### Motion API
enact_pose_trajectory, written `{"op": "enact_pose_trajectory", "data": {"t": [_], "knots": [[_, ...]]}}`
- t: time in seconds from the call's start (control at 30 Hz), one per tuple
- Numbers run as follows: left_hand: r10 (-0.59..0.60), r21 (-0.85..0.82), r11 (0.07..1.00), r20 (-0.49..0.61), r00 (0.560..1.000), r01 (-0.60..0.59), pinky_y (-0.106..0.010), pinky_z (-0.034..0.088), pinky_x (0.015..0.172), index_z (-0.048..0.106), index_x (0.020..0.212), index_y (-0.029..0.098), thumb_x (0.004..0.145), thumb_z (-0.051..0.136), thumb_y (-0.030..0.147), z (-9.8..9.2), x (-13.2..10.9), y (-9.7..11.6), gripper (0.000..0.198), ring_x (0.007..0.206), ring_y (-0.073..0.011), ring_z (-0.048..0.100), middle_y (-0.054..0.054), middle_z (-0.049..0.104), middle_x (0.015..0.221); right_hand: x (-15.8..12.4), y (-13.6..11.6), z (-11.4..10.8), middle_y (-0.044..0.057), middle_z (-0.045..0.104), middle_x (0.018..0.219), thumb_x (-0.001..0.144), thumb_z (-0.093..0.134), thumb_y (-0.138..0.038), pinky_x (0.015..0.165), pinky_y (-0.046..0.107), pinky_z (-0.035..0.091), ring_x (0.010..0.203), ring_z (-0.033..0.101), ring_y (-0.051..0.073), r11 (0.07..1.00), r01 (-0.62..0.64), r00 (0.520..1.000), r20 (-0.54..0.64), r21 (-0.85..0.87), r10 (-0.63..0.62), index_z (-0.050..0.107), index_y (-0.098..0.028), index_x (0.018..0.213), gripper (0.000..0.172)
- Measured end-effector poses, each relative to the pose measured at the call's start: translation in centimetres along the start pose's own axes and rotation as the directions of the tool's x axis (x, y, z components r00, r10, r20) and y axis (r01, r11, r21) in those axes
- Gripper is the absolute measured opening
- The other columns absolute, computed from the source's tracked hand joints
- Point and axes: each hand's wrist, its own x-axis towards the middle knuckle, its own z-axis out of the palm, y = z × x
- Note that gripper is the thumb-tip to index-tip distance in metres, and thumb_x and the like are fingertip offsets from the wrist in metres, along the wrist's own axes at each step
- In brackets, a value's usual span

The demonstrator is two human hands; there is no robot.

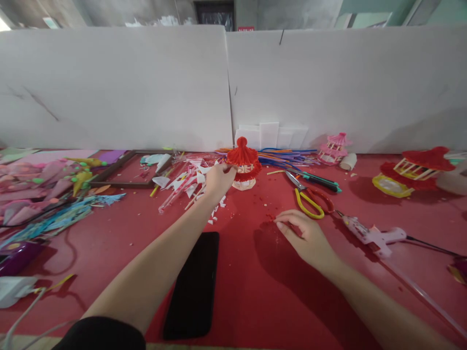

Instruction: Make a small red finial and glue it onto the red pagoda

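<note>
The fingers (226, 168) of your left hand (219, 180) pinch the left edge of the red pavilion (245, 162), upright on the desk (146, 253). Your right hand (308, 238) curves narrowly beside red scraps (270, 218); whether it holds any, I cannot tell. Roof (241, 153), tier (253, 171) and pale base (244, 185) stand together, so the build looks nearly done; any trimming left is unclear. The brown frame (120, 184) encloses small bits (144, 173).

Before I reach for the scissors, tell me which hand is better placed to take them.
Right hand, I'd judge: it is closer to the scissors, with only small red scraps near its fingertips. The left hand is farther off, at the red pagoda model.
</note>
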Motion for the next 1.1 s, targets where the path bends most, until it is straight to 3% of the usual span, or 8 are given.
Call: {"op": "enact_pose_trajectory", "data": {"t": [0.13,0.43,0.67,0.77,0.87,0.97,1.03,1.1], "knots": [[-0.085,-0.052,0.995,0.063,0.994,0.088,-0.045,0.057,0.088,0.061,0.125,0.016,0.094,0.064,0.037,0.2,0.8,-0.2,0.038,0.107,-0.0260,0.065,-0.010,0.063,0.127,-0.3,-0.2,0.4,0.007,0.072,0.098,0.095,0.052,-0.036,0.087,0.037,0.053,0.094,0.068,0.021,1.000,0.001,0.999,0.051,0.012,-0.002,0.070,-0.022,0.092,0.023],[-0.160,-0.267,0.945,0.139,0.977,0.192,-0.046,0.057,0.089,0.061,0.127,0.017,0.094,0.064,0.036,0.3,1.5,0.0,0.038,0.109,-0.0264,0.065,-0.010,0.063,0.129,-0.5,-0.5,0.3,0.007,0.073,0.098,0.094,0.054,-0.036,0.086,0.036,0.053,0.094,0.068,0.021,1.000,-0.014,0.998,0.067,0.026,0.013,0.070,-0.023,0.093,0.021],[-0.220,-0.519,0.813,0.144,0.965,0.263,-0.047,0.057,0.090,0.059,0.129,0.017,0.095,0.063,0.036,0.3,0.4,-0.1,0.040,0.108,-0.0252,0.065,-0.012,0.062,0.129,-0.4,-0.8,0.1,0.005,0.072,0.097,0.095,0.052,-0.037,0.086,0.034,0.051,0.094,0.067,0.020,0.994,-0.074,0.995,0.069,0.080,0.069,0.070,-0.023,0.091,0.023],[-0.186,-0.626,0.757,0.072,0.980,0.190,-0.045,0.056,0.090,0.061,0.124,0.017,0.097,0.059,0.033,-0.3,-0.7,0.3,0.031,0.107,-0.0236,0.065,-0.011,0.063,0.127,-0.4,-0.8,0.1,0.005,0.073,0.099,0.095,0.052,-0.039,0.086,0.034,0.051,0.094,0.067,0.020,0.993,-0.088,0.994,0.070,0.081,0.083,0.070,-0.023,0.092,0.024],[-0.120,-0.709,0.704,-0.070,0.990,0.035,-0.036,0.052,0.094,0.058,0.103,0.022,0.101,0.045,0.024,-1.2,-1.8,1.2,0.013,0.112,-0.0185,0.063,-0.006,0.064,0.127,-0.3,-0.7,0.1,0.006,0.073,0.099,0.095,0.052,-0.039,0.087,0.035,0.051,0.095,0.067,0.020,0.992,-0.090,0.994,0.064,0.085,0.084,0.070,-0.023,0.092,0.024],[-0.036,-0.748,0.650,-0.207,0.978,-0.134,-0.030,0.045,0.103,0.048,0.092,0.025,0.102,0.039,0.020,-2.2,-2.4,2.3,0.014,0.126,-0.0132,0.054,0.000,0.061,0.130,-0.3,-0.5,0.1,0.006,0.073,0.100,0.095,0.052,-0.039,0.087,0.035,0.051,0.096,0.068,0.020,0.993,-0.081,0.996,0.054,0.085,0.077,0.070,-0.023,0.093,0.024],[0.016,-0.761,0.623,-0.216,0.976,-0.179,-0.029,0.045,0.102,0.044,0.089,0.025,0.102,0.034,0.018,-2.9,-2.4,2.8,0.018,0.122,-0.0116,0.057,-0.001,0.063,0.118,-0.3,-0.4,0.1,0.006,0.073,0.100,0.095,0.053,-0.039,0.088,0.035,0.052,0.096,0.068,0.020,0.993,-0.077,0.996,0.047,0.087,0.073,0.070,-0.023,0.093,0.024],[0.051,-0.765,0.632,-0.120,0.991,-0.125,-0.030,0.050,0.091,0.043,0.085,0.025,0.101,0.034,0.019,-3.3,-2.4,2.8,0.020,0.096,-0.0120,0.064,-0.002,0.063,0.095,-0.3,-0.3,0.1,0.005,0.073,0.099,0.095,0.053,-0.039,0.087,0.034,0.052,0.095,0.068,0.020,0.993,-0.072,0.997,0.041,0.090,0.069,0.070,-0.024,0.093,0.023]]}}
